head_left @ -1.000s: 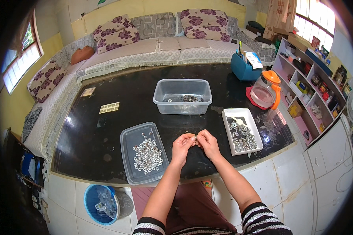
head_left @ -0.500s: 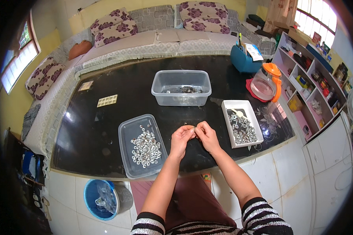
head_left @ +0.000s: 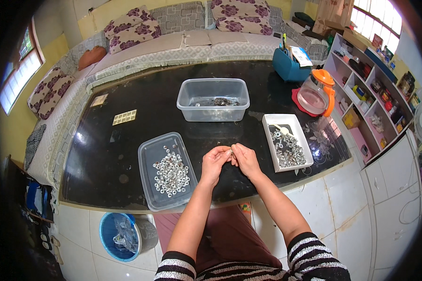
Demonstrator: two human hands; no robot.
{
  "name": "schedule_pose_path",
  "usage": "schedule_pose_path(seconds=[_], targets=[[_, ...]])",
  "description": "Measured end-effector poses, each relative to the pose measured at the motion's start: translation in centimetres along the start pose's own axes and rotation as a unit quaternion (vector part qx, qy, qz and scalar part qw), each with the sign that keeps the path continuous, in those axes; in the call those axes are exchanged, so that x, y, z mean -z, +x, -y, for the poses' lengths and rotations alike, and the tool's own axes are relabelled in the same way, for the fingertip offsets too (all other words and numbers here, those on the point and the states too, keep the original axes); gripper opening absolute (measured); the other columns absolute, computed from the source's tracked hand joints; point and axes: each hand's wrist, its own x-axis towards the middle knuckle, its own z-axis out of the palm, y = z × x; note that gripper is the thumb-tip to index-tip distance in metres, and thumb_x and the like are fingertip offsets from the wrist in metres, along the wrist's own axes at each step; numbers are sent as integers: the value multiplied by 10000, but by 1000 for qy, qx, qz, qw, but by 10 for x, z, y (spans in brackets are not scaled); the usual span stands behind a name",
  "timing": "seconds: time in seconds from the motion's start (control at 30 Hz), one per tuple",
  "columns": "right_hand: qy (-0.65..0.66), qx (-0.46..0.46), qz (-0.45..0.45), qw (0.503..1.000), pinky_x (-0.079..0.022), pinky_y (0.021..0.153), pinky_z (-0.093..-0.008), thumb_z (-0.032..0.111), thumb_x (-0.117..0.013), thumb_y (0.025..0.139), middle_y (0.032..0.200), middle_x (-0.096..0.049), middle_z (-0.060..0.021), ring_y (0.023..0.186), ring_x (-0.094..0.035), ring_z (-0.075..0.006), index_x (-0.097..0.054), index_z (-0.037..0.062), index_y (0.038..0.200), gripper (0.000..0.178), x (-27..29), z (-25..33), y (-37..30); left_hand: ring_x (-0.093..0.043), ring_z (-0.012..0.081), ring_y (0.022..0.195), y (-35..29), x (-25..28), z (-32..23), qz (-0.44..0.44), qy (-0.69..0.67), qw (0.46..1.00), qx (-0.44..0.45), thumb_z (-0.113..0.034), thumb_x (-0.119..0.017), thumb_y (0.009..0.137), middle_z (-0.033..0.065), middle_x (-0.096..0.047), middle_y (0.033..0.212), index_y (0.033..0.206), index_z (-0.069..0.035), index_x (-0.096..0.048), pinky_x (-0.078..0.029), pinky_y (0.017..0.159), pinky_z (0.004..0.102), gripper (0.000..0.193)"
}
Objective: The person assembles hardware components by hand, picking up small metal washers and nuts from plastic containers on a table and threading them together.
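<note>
My left hand [head_left: 214, 165] and my right hand [head_left: 246, 161] meet over the table's near side, fingertips pinched together. Both are closed on a small metallic-looking piece, mostly covered by the fingers, whose kind I cannot make out. Left of them lies a shallow clear plastic tray [head_left: 151, 146] with many silvery nuts [head_left: 172, 174] spread in it. To the right, a white box [head_left: 268, 135] holds a heap of small metal hardware [head_left: 290, 153] and a pale plastic scoop [head_left: 282, 130]. Beyond my hands stands a clear plastic tub [head_left: 212, 114] with some small dark pieces [head_left: 222, 101] at its bottom.
The black glossy table [head_left: 122, 164] carries a glass jug [head_left: 312, 96] with orange lid and handle, a teal holder [head_left: 286, 65] and a small pale sheet [head_left: 124, 117]. A blue bin [head_left: 109, 239] stands on the floor, shelves [head_left: 361, 89] at right, a sofa [head_left: 173, 51] behind.
The whole view has shifted slightly, so things sit a little higher and further left. My hands stay joined at the fingertips, with the fingers slightly rearranged around the small piece.
</note>
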Motion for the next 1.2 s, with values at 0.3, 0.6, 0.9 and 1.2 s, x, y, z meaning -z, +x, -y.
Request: schedule_pose_path(seconds=[0.3,0.6,0.9,1.2], targets=[[27,52,-35,998,-379,482,-207,193,-445,818,579,-509,-32,511,-472,-78,-465,17,719,203,-3,5,-2,-534,78,664,1,1,0,11,-25,1000,1,-50,-534,762,41,-570,765,886,1,-538,-440,635,182,134],[21,77,-49,996,-380,482,-211,158,-488,795,589,-514,-44,518,-488,-86,-433,22,773,148,-4,8,-3,-540,82,684,0,1,-2,-11,-28,999,11,-53,-531,765,39,-568,783,890,-7,-537,-443,645,182,134],[-19,52,-37,998,-371,468,-213,166,-440,822,571,-492,-40,502,-464,-85,-430,26,767,151,-4,7,-2,-540,79,688,1,2,0,7,-9,1000,-2,-46,-532,763,40,-569,778,901,1,-536,-443,645,181,146],[2,99,-48,994,-387,507,-225,132,-469,794,591,-507,-58,547,-503,-109,-424,23,813,119,-5,8,-3,-535,75,675,2,1,-1,-20,-40,999,16,-50,-537,762,41,-569,772,902,0,-537,-442,636,182,149]])
